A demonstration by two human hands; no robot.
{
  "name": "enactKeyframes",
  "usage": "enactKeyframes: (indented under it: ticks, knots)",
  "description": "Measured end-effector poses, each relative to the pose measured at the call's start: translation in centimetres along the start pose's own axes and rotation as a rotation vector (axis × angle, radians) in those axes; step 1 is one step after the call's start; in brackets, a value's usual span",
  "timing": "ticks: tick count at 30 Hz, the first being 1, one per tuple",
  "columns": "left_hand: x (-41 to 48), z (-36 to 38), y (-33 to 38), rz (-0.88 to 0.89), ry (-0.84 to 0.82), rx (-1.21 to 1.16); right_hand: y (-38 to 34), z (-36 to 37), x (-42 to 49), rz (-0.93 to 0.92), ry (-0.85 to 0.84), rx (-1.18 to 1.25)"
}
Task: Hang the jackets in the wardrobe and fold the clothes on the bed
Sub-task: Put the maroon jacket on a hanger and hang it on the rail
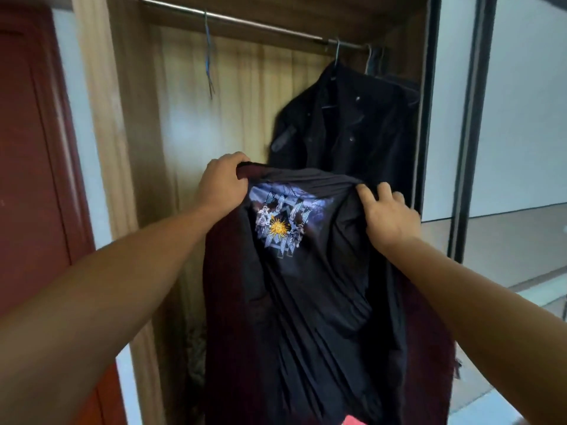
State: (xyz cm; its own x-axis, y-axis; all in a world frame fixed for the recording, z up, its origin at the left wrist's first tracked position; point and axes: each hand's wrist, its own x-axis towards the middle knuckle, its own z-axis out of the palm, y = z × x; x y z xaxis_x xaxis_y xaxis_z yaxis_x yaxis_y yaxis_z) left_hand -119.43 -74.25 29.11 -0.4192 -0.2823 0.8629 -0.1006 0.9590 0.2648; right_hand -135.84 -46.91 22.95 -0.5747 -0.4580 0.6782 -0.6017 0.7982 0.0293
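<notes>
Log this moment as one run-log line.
left hand: grips top edge of dark jacket with printed lining | right hand: grips same edge | black jacket: hangs on metal rail | held jacket: not yet hung

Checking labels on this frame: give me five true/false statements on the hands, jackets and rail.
1. The left hand and the right hand both hold the top edge of the held jacket. True.
2. The rail carries no garment. False: a dark jacket hangs near its right end.
3. The held jacket hangs on the rail. False: it is below the rail, held up only by the two hands.
4. An emblem with a yellow sun shows on the held jacket's lining. True.
5. A thin blue hanger hangs bare on the left part of the rail. True.
</notes>
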Motion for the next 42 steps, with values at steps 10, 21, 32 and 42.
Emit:
enactKeyframes:
  ticks: [10,21,32,42]
  knots:
    - [9.0,5.8,-8.8,-0.057,0.125,0.094,-4.8,8.4,15.7,-0.054,0.034,0.118]
    - [13.1,8.9,-19.8,-0.108,0.087,0.236,-11.1,17.9,27.9,-0.212,0.083,0.212]
    - [12.9,12.0,-28.7,-0.226,0.024,0.357,-17.9,27.3,36.6,-0.338,0.068,0.220]
    - [-3.6,21.3,-37.1,-0.603,-0.596,0.318,-19.2,43.6,27.2,-0.635,-0.446,0.175]
